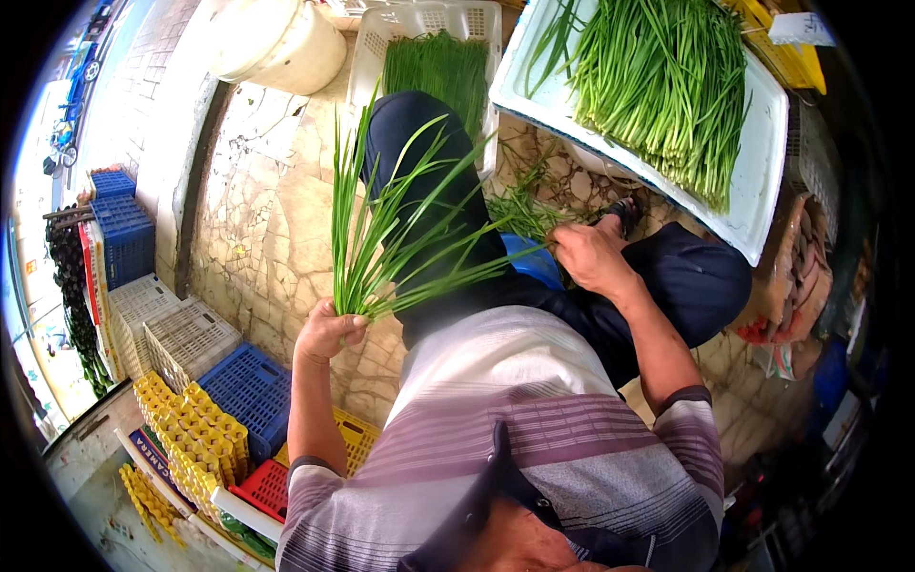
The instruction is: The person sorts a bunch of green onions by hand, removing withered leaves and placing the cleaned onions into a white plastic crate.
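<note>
My left hand (332,329) is closed around the base of a loose bunch of garlic chives (386,250), whose long green blades fan out over my left thigh. My right hand (590,254) has its fingers closed at the tip of one long blade stretching right from that bunch. Under this hand, a blue plastic object (532,259) shows partly between my legs. Loose chive scraps (529,207) lie on the floor just beyond. At the upper right, a thick pile of chives (665,93) rests in a white foam tray (765,150).
Beyond my knee stands a white plastic crate (372,50) holding more chives (436,71). A white bucket (286,50) is left of it. Blue crates (246,393), pale crates (189,336) and yellow egg trays (193,436) crowd the left. A torn bag of tubers (797,272) lies right.
</note>
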A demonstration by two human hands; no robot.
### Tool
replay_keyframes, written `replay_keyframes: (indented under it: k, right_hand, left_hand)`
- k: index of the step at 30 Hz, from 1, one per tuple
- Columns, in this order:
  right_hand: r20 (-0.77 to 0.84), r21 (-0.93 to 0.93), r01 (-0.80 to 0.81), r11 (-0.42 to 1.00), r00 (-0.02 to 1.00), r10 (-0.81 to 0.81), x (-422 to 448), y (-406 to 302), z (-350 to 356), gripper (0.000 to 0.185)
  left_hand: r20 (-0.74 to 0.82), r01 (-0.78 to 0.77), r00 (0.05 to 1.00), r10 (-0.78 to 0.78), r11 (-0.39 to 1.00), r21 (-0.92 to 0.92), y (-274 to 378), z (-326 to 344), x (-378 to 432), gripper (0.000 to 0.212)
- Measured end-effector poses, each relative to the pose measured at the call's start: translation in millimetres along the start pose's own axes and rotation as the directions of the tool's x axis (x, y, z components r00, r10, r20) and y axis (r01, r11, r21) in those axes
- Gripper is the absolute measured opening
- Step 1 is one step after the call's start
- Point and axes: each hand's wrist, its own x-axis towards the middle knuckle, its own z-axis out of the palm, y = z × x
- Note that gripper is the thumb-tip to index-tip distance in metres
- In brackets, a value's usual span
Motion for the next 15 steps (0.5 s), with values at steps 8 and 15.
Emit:
replay_keyframes:
  k: [8, 15]
  right_hand:
    - [-0.140, -0.012, 0.014, 1.000, 0.990, -0.015, -11.0, 27.5, -17.7, 0.013]
    - [-0.030, 0.340, -0.382, 0.860, 0.909, 0.415, 2.6, 28.5, -12.1, 0.015]
  left_hand:
    - [-0.024, -0.005, 1.000, 0.008, 0.992, 0.123, 0.4, 3.8, 1.9, 0.009]
    - [-0.015, 0.001, 1.000, 0.002, 0.984, 0.179, -3.5, 10.0, 6.2, 0.006]
